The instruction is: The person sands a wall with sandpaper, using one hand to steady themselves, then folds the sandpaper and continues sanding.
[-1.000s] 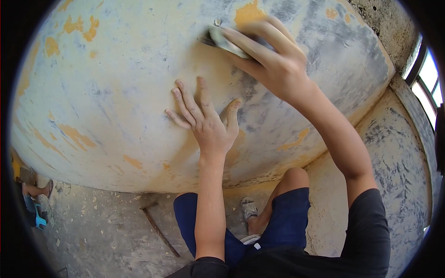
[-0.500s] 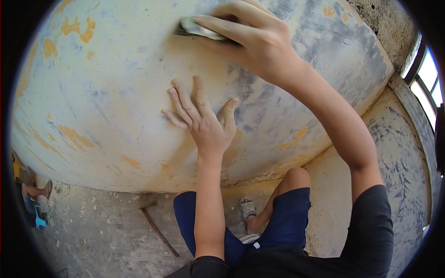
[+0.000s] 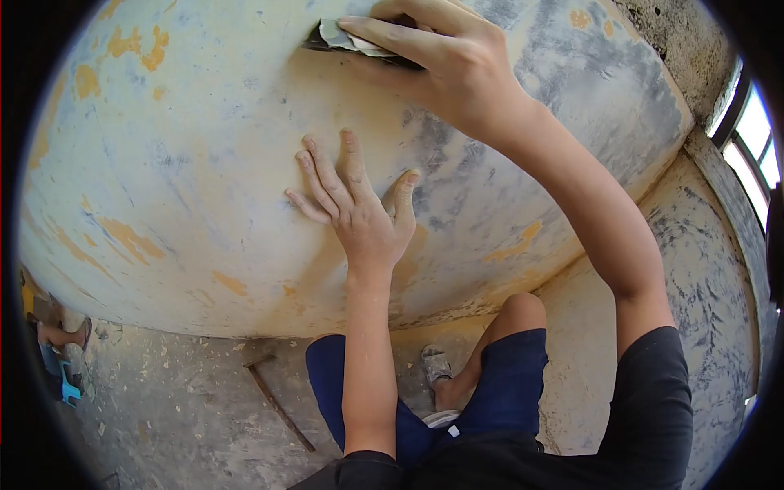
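Flat on a large curved, pale surface (image 3: 204,163) with orange and grey patches lies my left hand (image 3: 363,204), fingers spread and holding nothing. Above it and to the right, my right hand (image 3: 449,61) grips a dark, flat pad with pale green, torn-looking sheet pieces (image 3: 347,39) on it. The pad is against the same surface near the top of the view. Part of it is hidden behind my fingers, and I cannot make out exactly what it is.
A hammer-like tool with a long handle (image 3: 280,406) lies on the grey floor (image 3: 188,408). At the far left edge are another person's leg (image 3: 65,336) and a blue stool (image 3: 70,392). A rough wall (image 3: 694,245) and a window (image 3: 753,131) are on the right.
My right hand and the pad have shifted very slightly up and left, and now look sharper. My left hand has stayed in place.
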`<move>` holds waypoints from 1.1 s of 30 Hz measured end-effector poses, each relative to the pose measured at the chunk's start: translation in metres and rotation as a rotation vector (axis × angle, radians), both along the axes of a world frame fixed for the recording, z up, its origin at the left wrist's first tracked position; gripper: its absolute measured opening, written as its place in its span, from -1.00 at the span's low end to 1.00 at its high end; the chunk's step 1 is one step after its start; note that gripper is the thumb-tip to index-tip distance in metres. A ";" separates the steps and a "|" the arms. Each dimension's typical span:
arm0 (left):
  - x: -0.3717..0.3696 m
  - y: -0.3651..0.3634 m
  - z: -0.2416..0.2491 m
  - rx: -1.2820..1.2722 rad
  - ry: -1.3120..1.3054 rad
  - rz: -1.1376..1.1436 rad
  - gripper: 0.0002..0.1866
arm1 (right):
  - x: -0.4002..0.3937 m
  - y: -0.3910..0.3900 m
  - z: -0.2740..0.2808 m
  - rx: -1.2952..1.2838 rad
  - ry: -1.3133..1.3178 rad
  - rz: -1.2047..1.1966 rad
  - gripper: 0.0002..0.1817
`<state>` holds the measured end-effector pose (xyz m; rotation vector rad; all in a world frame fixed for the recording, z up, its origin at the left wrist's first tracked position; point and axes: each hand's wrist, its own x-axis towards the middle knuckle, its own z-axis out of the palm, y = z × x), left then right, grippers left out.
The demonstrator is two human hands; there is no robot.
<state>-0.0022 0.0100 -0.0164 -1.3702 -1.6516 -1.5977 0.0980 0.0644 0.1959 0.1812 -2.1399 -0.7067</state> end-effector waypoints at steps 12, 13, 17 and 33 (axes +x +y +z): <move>-0.001 0.002 0.001 0.025 0.001 0.006 -0.02 | 0.006 -0.002 -0.004 0.092 0.100 -0.042 -0.63; 0.000 0.001 0.000 0.025 0.000 0.011 -0.02 | -0.006 -0.002 -0.002 0.089 0.120 0.006 -0.64; -0.001 0.001 0.002 0.035 -0.012 -0.002 -0.03 | 0.011 -0.002 -0.011 0.083 0.106 -0.047 -0.61; -0.001 -0.001 0.000 -0.001 0.019 0.016 0.03 | 0.040 0.001 -0.027 0.065 0.101 -0.066 -0.44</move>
